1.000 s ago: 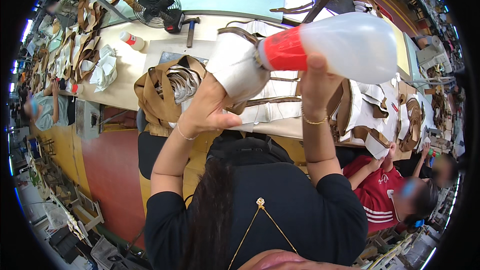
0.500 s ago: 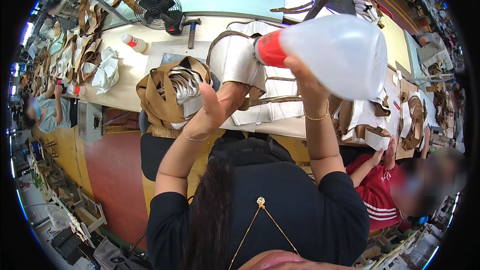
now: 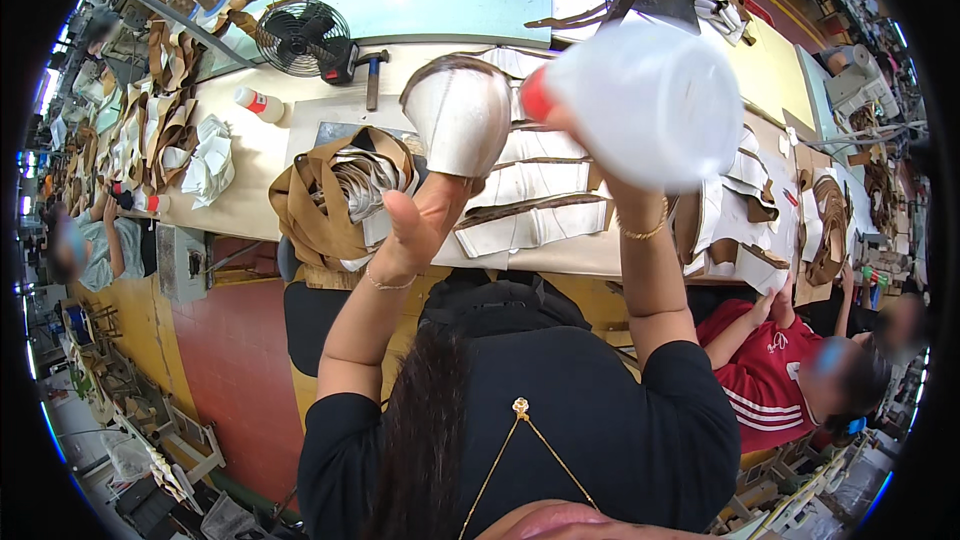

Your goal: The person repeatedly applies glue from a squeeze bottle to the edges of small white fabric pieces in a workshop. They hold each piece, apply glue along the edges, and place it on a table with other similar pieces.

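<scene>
My left hand [image 3: 428,225] holds up a curved white piece with a brown edge [image 3: 455,125]. Its thumb sticks out to the side, and the other fingers are hidden behind or under the piece. In my right hand [image 3: 622,190] is a translucent white squeeze bottle [image 3: 665,105], tipped sideways with its red neck [image 3: 537,93] toward the piece. A small gap lies between the two. Several white strips with brown edges [image 3: 530,185] lie in rows on the table below my hands. Left of them sits a bundle of brown and white pieces [image 3: 330,190].
Farther back are a black fan [image 3: 305,38], a hammer [image 3: 373,80] and a small white and red bottle [image 3: 260,104]. White crumpled pieces [image 3: 208,162] lie at the left. A co-worker in a red shirt [image 3: 765,380] sits close on my right, handling similar pieces.
The bottle has drawn back from the piece, which its neck met before. The piece now stands more upright on my left hand, and that hand sits a little lower.
</scene>
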The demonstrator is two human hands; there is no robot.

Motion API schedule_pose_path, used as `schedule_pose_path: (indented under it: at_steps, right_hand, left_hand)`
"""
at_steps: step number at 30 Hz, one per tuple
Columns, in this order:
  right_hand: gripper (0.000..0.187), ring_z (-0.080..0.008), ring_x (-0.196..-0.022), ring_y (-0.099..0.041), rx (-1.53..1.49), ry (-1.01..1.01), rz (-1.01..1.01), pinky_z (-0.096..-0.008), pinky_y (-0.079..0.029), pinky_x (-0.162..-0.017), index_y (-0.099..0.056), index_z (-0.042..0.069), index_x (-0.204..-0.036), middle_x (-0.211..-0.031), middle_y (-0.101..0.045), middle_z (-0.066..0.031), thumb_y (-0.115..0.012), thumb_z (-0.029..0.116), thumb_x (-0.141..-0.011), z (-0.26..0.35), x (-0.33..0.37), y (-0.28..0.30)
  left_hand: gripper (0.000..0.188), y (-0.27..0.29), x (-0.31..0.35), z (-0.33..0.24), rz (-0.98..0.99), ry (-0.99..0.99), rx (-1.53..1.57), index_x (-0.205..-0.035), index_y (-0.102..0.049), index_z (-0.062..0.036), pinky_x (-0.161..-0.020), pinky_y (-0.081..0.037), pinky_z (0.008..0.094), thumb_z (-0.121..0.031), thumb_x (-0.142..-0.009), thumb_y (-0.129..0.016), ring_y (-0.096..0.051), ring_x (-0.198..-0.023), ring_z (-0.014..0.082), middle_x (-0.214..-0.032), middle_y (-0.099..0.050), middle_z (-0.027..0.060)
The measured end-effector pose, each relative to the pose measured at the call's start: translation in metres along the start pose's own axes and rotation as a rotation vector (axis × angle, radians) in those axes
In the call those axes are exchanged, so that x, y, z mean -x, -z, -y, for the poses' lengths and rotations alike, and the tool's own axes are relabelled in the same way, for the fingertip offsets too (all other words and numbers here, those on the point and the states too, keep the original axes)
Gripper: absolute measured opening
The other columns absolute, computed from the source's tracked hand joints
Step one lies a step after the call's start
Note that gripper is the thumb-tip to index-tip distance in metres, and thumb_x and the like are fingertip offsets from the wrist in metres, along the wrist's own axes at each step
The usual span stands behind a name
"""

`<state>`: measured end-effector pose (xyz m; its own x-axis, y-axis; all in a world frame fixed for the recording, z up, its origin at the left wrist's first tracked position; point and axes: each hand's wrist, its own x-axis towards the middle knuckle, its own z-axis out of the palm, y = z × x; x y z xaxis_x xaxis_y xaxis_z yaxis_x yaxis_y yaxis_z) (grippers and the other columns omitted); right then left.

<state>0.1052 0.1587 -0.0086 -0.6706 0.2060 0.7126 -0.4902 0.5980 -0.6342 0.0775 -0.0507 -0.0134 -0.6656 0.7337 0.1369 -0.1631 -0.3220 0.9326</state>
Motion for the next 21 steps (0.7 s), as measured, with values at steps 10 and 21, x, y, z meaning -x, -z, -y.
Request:
schedule_pose_path:
  at_steps: [10,21]
  right_hand:
    - [0.035,-0.0132,-0.083,-0.059,-0.34,-0.314,-0.28,-0.0245,-0.049,-0.071,-0.061,0.0,-0.097,-0.098,-0.062,-0.005,-0.077,0.016,-0.069,0.003,-0.04,0.003]
    - [0.031,-0.0118,-0.081,-0.058,-0.314,-0.095,-0.224,-0.0252,-0.047,-0.075,-0.063,0.003,-0.096,-0.094,-0.063,-0.0036,-0.077,0.013,-0.07,0.015,-0.006,0.011]
  left_hand:
    - [0.122,0.008,0.007,-0.001,0.097,-0.039,0.946,-0.139,-0.02,0.0009,-0.109,-0.015,0.0422,-0.091,-0.059,-0.023,-0.021,-0.134,0.026,-0.144,-0.025,0.0134]
    - [0.118,0.009,-0.006,-0.017,-0.128,0.167,0.954,-0.139,-0.016,0.0036,-0.106,-0.019,0.0493,-0.088,-0.065,-0.023,-0.025,-0.131,0.0352,-0.143,-0.023,0.0198]
